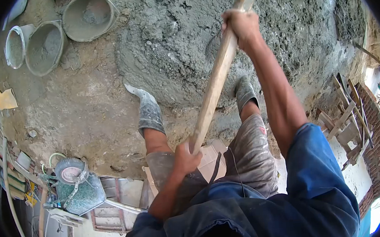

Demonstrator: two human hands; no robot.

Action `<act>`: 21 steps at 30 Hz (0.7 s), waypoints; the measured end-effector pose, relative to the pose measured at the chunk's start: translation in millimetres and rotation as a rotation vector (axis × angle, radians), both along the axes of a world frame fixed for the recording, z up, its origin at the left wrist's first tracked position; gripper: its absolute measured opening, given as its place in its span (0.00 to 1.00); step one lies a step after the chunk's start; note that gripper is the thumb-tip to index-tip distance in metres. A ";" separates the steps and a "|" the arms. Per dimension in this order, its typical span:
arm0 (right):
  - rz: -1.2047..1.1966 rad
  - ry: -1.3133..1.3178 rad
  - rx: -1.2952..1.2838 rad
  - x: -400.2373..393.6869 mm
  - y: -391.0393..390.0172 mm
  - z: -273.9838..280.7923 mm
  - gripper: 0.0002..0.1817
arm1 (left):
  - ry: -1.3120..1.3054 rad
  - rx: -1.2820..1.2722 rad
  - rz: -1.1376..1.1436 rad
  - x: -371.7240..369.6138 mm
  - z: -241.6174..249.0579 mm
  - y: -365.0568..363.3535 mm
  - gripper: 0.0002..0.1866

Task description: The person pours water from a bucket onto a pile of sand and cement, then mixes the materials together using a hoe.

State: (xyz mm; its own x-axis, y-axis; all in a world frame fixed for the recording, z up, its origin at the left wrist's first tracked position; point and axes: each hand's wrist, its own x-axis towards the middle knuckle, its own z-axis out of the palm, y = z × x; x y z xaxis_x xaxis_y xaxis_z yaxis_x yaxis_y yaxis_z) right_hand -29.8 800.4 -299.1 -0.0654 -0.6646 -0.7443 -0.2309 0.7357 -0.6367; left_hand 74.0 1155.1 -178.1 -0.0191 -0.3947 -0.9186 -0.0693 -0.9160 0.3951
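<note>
A long wooden handle [214, 87] slants across the head view, from beside my hip up past the top edge. Its far end is out of frame, so the tool's kind does not show. My left hand [187, 159] is wrapped round the near end, close to my thigh. Farther up, my right hand [243, 26] grips the same handle with the arm stretched forward. Beneath and beyond it spreads a heap of wet grey concrete mix [170, 43]. Both my boots stand at its near edge, smeared with grey.
Several mix-stained buckets, including a large bucket [90, 34], sit at the upper left. An upturned wheelbarrow [81, 193] lies at the lower left. Wood scraps [346, 118] lean by a stack of bricks [377, 142] on the right. A yellowish scrap [5, 97] lies on the ground.
</note>
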 end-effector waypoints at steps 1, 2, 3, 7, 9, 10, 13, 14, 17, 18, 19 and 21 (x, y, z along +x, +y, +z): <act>-0.011 0.011 -0.074 0.2 -29.8 -15.0 0.05 | -0.018 -0.093 0.043 2.0 -32.4 -28.3 0.21; 0.076 0.003 -0.156 0.9 -54.0 -29.0 0.07 | -0.036 -0.185 0.086 2.4 -47.6 -47.4 0.20; 0.089 0.004 -0.130 6.7 -66.3 -38.9 0.06 | -0.034 -0.185 0.078 2.7 -36.0 -52.9 0.20; 0.091 0.040 0.182 12.9 38.7 -56.6 0.06 | -0.127 0.134 0.002 -14.4 53.9 -7.6 0.15; 0.043 0.001 0.262 12.0 106.7 -42.3 0.07 | -0.070 0.348 -0.076 -11.1 101.6 22.9 0.19; -0.001 -0.028 0.322 8.6 135.4 -30.7 0.06 | -0.065 0.407 -0.154 -13.7 127.3 32.0 0.20; -0.167 -0.153 0.479 -28.2 178.3 20.0 0.04 | -0.042 0.491 -0.331 -13.0 183.0 44.5 0.23; -0.251 -0.189 0.482 -47.0 183.9 32.2 0.04 | -0.037 0.499 -0.332 -12.0 185.6 45.8 0.23; -0.413 -0.154 0.475 -103.8 145.7 67.6 0.07 | -0.010 0.332 -0.409 -17.3 175.9 41.4 0.21; -0.450 -0.128 0.437 -129.9 134.4 52.0 0.10 | -0.001 0.283 -0.409 -22.4 148.9 21.7 0.21; -0.478 -0.087 0.335 -152.6 111.1 47.1 0.12 | 0.045 0.170 -0.434 -24.7 110.3 21.4 0.19; -0.546 -0.115 0.187 -198.8 68.6 3.7 0.08 | 0.044 0.022 -0.474 -30.7 40.9 -46.0 0.22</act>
